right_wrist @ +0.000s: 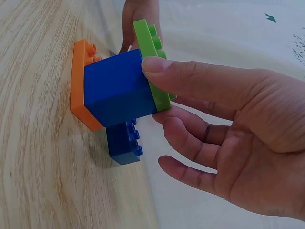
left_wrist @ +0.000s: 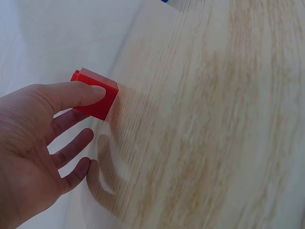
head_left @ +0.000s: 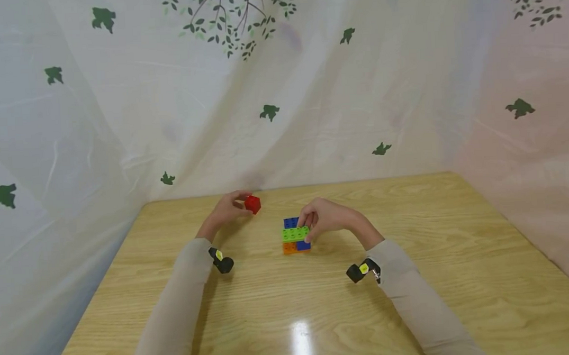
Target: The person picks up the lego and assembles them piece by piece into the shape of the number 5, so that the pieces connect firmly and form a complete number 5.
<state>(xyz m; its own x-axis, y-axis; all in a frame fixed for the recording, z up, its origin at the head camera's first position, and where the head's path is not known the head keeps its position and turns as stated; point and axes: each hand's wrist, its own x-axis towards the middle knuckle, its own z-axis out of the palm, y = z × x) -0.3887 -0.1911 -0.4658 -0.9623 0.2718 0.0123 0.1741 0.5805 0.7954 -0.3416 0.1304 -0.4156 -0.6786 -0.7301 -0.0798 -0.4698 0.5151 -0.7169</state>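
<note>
At the far left of the table, my left hand (head_left: 225, 210) pinches a red toy block (head_left: 253, 204) between thumb and fingers. In the left wrist view the thumb lies across this red block (left_wrist: 108, 101), close to the tabletop. My right hand (head_left: 331, 216) pinches a lime green studded brick (head_left: 292, 235). The right wrist view shows the green brick (right_wrist: 142, 36) on top of a tall blue block (right_wrist: 119, 90), which stands on a flat orange brick (right_wrist: 77, 86). The right thumb presses the green brick's edge. Beyond this stack lies a separate blue studded brick (right_wrist: 123, 145).
The wooden table (head_left: 289, 288) runs back to a pale curtain (head_left: 311, 134) printed with green leaves. A black wrist camera (head_left: 223, 263) sits on the left sleeve, another black camera (head_left: 356, 273) on the right.
</note>
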